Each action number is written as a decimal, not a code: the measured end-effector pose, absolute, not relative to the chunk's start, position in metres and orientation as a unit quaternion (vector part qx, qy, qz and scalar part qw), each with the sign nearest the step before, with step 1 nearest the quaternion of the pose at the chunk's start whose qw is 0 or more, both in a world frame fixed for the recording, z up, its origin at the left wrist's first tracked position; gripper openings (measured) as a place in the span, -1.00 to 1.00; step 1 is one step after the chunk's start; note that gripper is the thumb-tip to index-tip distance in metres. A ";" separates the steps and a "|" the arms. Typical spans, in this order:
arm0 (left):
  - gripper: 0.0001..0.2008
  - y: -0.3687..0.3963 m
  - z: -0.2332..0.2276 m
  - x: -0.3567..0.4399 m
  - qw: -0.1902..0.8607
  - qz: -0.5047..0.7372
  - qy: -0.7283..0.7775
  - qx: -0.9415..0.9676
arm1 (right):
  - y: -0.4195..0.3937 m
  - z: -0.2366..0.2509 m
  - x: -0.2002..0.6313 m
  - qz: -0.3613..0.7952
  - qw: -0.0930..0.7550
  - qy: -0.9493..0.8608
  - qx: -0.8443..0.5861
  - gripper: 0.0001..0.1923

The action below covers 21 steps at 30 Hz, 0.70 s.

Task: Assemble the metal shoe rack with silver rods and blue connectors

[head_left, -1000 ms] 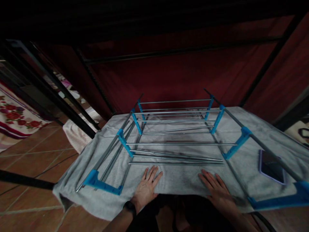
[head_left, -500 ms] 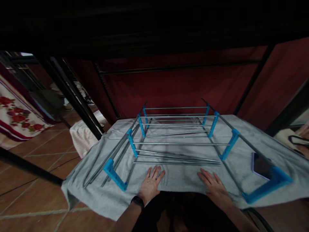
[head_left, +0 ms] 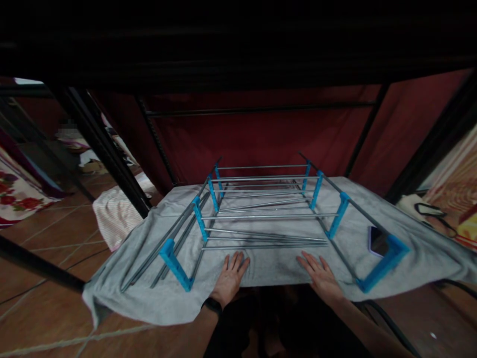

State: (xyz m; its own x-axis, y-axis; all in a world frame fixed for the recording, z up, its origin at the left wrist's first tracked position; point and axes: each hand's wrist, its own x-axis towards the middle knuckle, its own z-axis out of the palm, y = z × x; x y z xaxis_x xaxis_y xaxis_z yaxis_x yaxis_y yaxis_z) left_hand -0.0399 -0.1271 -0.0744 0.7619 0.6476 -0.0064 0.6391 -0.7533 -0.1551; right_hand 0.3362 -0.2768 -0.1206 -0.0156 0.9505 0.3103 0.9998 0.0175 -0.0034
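Observation:
My left hand (head_left: pixel 230 279) lies flat on the grey cloth (head_left: pixel 268 266) at its near edge, fingers spread, with a dark band on the wrist. My right hand (head_left: pixel 319 275) rests the same way farther right, also holding nothing. Just beyond my fingertips stands a rack frame of grey metal rods with blue plastic connectors (head_left: pixel 337 219). Several loose metal rods (head_left: pixel 261 238) lie inside the frame, close to both hands. More loose rods (head_left: pixel 164 248) lie along its left side. At the near corners, a left connector (head_left: pixel 176 266) and a right connector (head_left: pixel 383 263) lean outward.
A phone (head_left: pixel 378 241) lies on the cloth at the right, by the frame's side rod. Dark metal posts (head_left: pixel 108 149) and a red curtain (head_left: pixel 253 134) surround the surface. A striped cloth (head_left: pixel 119 214) hangs at the left above the tiled floor (head_left: pixel 44 298).
The view has shifted slightly, so the frame and phone appear farther left. Both hands stay flat on the cloth, and the rods keep their arrangement.

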 end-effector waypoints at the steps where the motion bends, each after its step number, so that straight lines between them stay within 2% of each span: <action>1: -0.04 -0.128 -0.074 -0.039 0.081 0.033 -0.347 -0.934 | -0.276 -0.120 0.336 -0.103 0.110 -0.701 -0.697 0.15; 6: -0.05 -0.133 -0.070 -0.034 0.113 0.042 -0.376 -0.919 | -0.276 -0.106 0.331 -0.096 0.077 -0.697 -0.707 0.18; 11: -0.11 -0.136 -0.060 -0.029 0.087 0.086 -0.392 -0.912 | -0.273 -0.090 0.328 -0.066 0.046 -0.693 -0.716 0.14; 17: 0.07 -0.135 -0.043 -0.021 0.039 0.178 -0.398 -0.899 | -0.260 -0.074 0.338 0.002 0.001 -0.718 -0.696 0.08; 21: 0.13 -0.135 -0.034 -0.017 -0.008 0.198 -0.396 -0.897 | -0.253 -0.061 0.345 0.053 -0.024 -0.722 -0.690 0.17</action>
State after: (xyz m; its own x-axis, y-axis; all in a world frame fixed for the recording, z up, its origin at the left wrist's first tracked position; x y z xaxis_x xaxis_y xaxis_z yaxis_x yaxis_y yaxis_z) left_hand -0.0166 -0.1347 -0.0339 0.6082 0.7064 -0.3620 0.7125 -0.6869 -0.1433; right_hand 0.3446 -0.2527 -0.0607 -0.0481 0.9931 -0.1073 0.9981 0.0435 -0.0442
